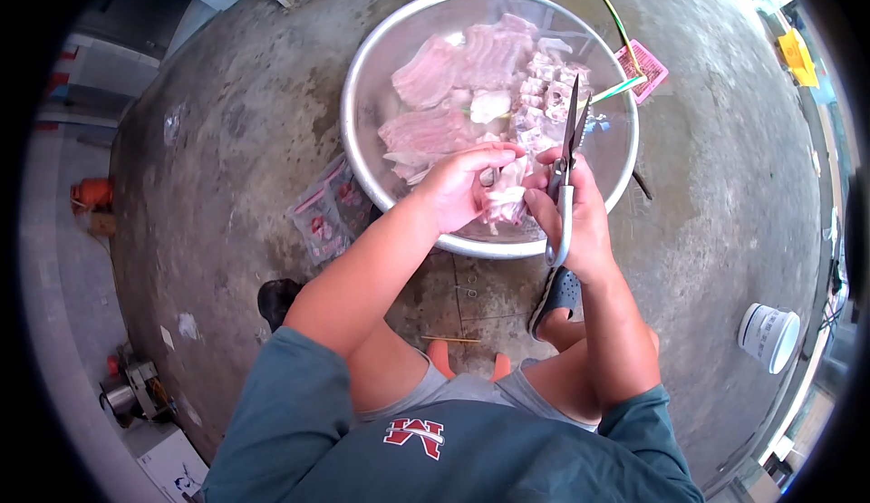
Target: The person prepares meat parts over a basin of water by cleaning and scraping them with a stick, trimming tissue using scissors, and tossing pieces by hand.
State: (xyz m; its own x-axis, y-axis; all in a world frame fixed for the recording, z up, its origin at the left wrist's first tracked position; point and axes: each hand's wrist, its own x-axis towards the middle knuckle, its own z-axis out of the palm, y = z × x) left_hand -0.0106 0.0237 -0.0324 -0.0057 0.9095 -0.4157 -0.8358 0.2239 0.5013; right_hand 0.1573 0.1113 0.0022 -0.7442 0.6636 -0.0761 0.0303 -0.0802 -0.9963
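My left hand point(458, 186) is closed on a pale pink piece of meat point(508, 197) above the near side of a wide metal basin point(361, 172). In my right hand point(584, 217) is a pair of scissors point(564, 177), grey-handled, with the dark blades pointing away from me and slightly apart. The right fingertips are close to the meat piece; whether they press on it I cannot tell. Inside the basin, in water, lie ribbed slabs of meat point(428, 72) on the left and a heap of bony chunks point(548, 95) on the right.
A yellow-green hose point(609, 6) runs into the basin over its right rim. Beside it sits a pink plastic basket point(649, 66). Plastic bags point(324, 217) lie against the basin's left side. A white bucket point(768, 337) stands on the concrete floor point(245, 140) at right.
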